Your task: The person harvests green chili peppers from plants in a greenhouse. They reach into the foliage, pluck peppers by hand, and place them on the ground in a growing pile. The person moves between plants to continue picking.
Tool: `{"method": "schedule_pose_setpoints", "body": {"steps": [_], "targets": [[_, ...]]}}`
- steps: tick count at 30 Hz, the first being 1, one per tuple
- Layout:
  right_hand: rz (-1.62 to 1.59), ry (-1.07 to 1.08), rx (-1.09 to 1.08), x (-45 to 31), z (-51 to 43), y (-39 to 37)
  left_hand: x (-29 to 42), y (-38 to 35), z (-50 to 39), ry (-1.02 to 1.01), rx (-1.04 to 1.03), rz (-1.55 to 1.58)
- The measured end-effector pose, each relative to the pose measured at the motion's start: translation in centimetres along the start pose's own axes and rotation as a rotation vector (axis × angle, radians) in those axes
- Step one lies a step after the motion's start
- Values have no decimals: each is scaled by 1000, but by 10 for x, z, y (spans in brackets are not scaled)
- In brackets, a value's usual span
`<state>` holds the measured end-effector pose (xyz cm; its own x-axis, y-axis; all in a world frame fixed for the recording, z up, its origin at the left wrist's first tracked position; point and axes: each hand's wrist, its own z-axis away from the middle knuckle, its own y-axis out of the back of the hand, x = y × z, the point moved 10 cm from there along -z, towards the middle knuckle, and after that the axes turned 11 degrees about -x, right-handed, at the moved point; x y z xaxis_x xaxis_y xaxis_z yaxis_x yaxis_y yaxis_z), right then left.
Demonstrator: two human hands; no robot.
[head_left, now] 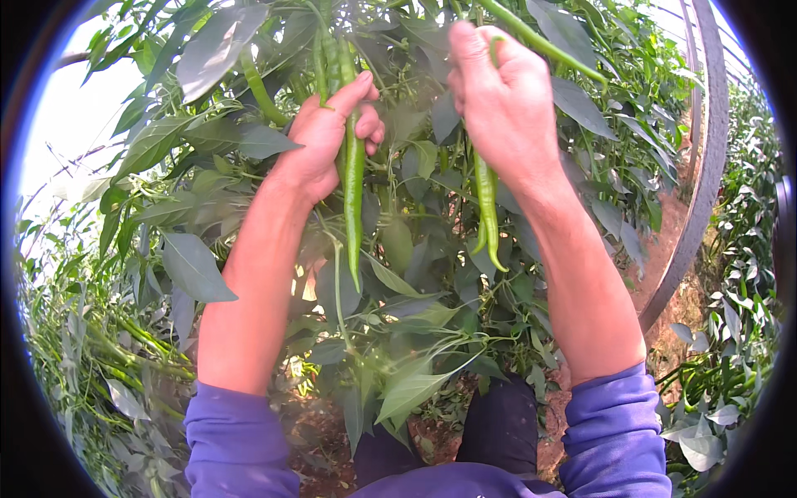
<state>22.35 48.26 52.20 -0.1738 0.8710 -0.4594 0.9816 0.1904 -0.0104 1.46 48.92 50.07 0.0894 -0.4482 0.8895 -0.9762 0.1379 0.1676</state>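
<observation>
My left hand [333, 134] is closed around several long green chili peppers [353, 199] at upper centre; one hangs down well below the palm, and others show above the thumb. To the right and slightly higher, my right hand [504, 87] is curled, with more green peppers [485, 199] hanging from beneath it. A stem end curls up over its fingers. Just above this hand, a long green pepper [548, 46] slants down to the right. Another pepper [260, 90] hangs among the leaves left of my left hand. Leaves hide where several stems join the plant.
Dense pepper foliage [398, 299] fills the space between my forearms and down to my legs. A curved greenhouse frame post [703, 162] stands at the right, beside bare reddish soil [666, 243]. More pepper plants [747, 218] grow beyond it. Many green peppers [143, 339] show at lower left.
</observation>
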Motion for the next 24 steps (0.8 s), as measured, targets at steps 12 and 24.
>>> {"method": "schedule_pose_setpoints", "body": {"steps": [12, 24], "targets": [[587, -260, -175, 54, -72, -69, 7, -2, 6, -57, 199, -28], [551, -116, -175, 36, -126, -79, 11, -5, 8, -61, 118, -65]]}}
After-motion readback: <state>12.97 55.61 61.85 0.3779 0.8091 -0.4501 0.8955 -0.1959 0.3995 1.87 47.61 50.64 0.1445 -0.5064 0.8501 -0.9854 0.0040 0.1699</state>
